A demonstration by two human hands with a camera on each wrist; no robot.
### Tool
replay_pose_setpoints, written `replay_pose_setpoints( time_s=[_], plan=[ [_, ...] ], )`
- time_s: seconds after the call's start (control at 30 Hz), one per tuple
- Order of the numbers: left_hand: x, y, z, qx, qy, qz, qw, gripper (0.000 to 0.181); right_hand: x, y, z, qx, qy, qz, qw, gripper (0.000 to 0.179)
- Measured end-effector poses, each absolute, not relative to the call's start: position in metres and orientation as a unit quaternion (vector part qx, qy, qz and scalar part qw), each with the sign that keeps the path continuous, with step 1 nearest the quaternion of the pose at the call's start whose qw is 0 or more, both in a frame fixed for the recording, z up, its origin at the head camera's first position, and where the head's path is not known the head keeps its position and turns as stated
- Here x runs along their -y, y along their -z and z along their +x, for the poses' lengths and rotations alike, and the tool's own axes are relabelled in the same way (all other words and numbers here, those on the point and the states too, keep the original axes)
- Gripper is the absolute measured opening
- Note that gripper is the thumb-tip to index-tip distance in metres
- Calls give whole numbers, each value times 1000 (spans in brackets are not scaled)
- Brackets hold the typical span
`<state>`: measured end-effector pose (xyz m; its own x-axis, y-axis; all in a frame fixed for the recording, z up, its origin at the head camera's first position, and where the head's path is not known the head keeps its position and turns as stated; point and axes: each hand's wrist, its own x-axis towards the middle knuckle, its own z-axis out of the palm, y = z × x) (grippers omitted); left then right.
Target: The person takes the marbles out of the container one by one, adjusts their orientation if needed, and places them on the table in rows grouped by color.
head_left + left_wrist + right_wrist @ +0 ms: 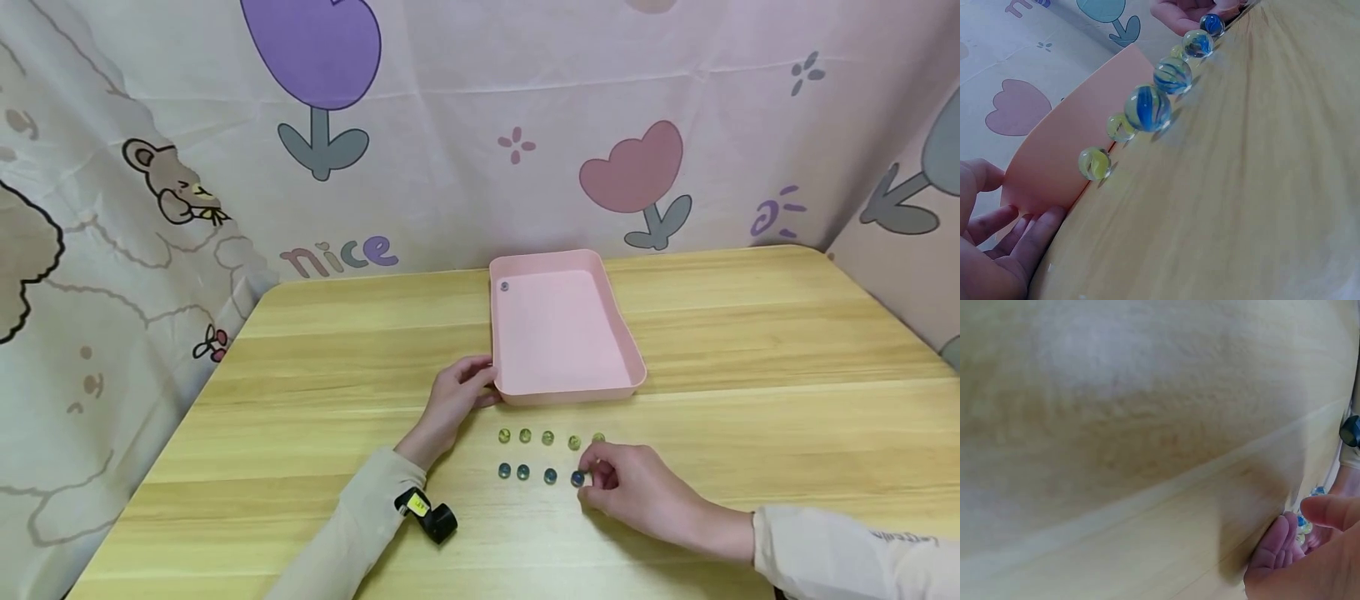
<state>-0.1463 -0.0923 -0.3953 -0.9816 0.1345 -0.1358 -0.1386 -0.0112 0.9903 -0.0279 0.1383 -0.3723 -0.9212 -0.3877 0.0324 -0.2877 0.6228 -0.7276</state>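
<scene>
My left hand [453,402] rests against the near left corner of a pink tray [562,397], its fingertips touching the outer wall. In the left wrist view those fingers [1041,231] lie low along the wall, by the tabletop. My right hand [645,492] pinches a blue marble [577,478] between thumb and forefinger, at the right end of a row of blue marbles [522,472]. Beyond it runs a row of yellow marbles [547,437], the rightmost partly behind the right hand. Inside the tray, one small marble [505,286] sits in the far left corner.
A wooden table [337,350] carries everything, its far edge meeting a printed cloth [450,167] that also hangs at both sides. A black wrist camera [431,517] is strapped on the left sleeve, close to the left end of the marble rows.
</scene>
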Motion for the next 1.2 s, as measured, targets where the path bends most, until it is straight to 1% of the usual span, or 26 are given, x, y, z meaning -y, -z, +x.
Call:
replay_pose_setpoints(
  time_s=[0.2,0.47,0.6,0.73,0.8,0.9,0.97,1.07,1.2],
  plan=[
    [93,394,-145,-695,-713,-2,97,34,-147,369,-25,-908,365,-193,73,21],
    [96,394,-146,-696,-712,0,92,35,-158,363,-25,-908,354,-196,104,26],
    [97,394,-145,-694,-714,2,92,35,-159,355,-29,-899,369,-176,158,22],
    [98,394,-145,-691,-717,1,93,35,-161,341,-37,-881,397,-115,229,15],
    [97,394,-145,-690,-717,2,93,35,-162,333,-43,-864,425,-93,255,12],
    [97,394,-144,-691,-717,3,95,34,-164,320,-55,-833,470,-82,279,16],
    [96,394,-144,-691,-717,4,96,34,-165,312,-63,-823,486,-87,281,20],
    [95,393,-143,-689,-718,3,97,33,-164,300,-76,-822,492,-97,270,24],
    [95,394,-142,-686,-722,3,95,33,-160,287,-96,-851,460,-122,222,23]
  ],
)
